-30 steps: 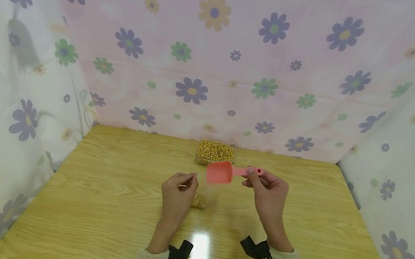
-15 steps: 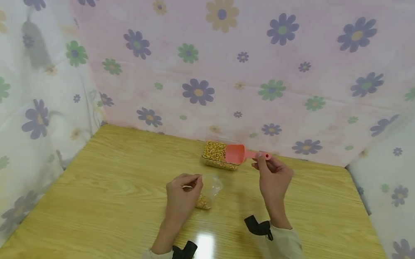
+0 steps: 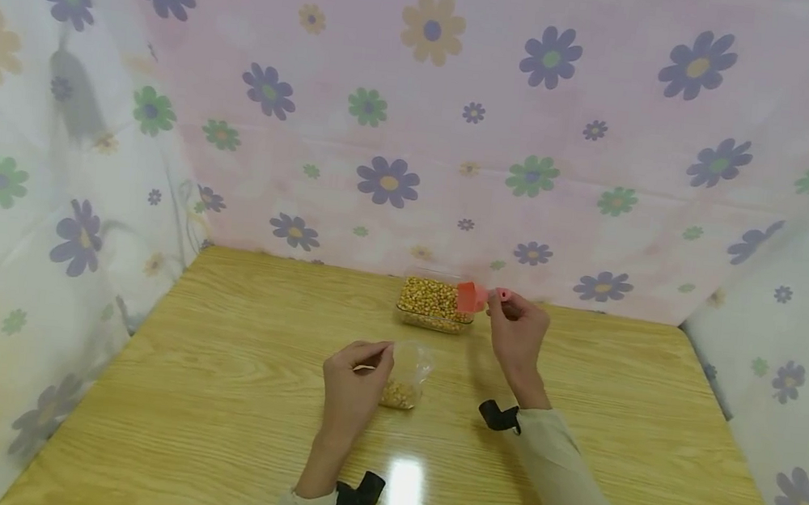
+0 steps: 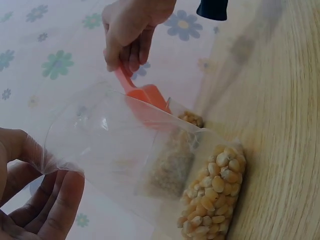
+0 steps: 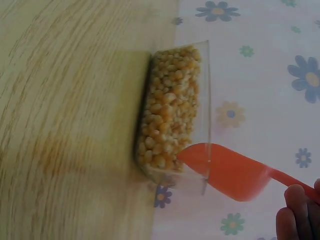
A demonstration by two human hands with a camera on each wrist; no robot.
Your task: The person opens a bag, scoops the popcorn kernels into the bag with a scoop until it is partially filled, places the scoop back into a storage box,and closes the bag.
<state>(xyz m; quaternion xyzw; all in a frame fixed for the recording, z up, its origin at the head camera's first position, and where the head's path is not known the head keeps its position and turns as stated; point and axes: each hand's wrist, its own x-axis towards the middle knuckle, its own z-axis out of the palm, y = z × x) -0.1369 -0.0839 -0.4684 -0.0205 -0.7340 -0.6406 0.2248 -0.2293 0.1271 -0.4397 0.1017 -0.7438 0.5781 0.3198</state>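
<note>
My left hand (image 3: 355, 386) pinches the top edge of a clear plastic bag (image 3: 419, 360) between thumb and fingers. Corn kernels (image 4: 215, 192) fill the bottom of the bag, which stands on the table with its mouth spread. Farther back, my right hand (image 3: 519, 337) grips a pink scoop (image 3: 472, 298) by its handle. The scoop tilts down over the right end of a clear rectangular container (image 5: 204, 95). In the right wrist view its tip meets the corn (image 5: 167, 115) inside the container; whether it has sunk in is hard to tell.
The wood-grain table (image 3: 238, 383) extends around both hands. A flower-patterned cloth (image 3: 317, 98) hangs behind it and at both sides, close behind the container. Black bands with stubby mounts (image 3: 361, 494) sit on both wrists.
The scoop has travelled from above the bag back and right to the container, then tipped down at its right end. My left hand keeps its pinch on the bag. The head view has shifted slightly.
</note>
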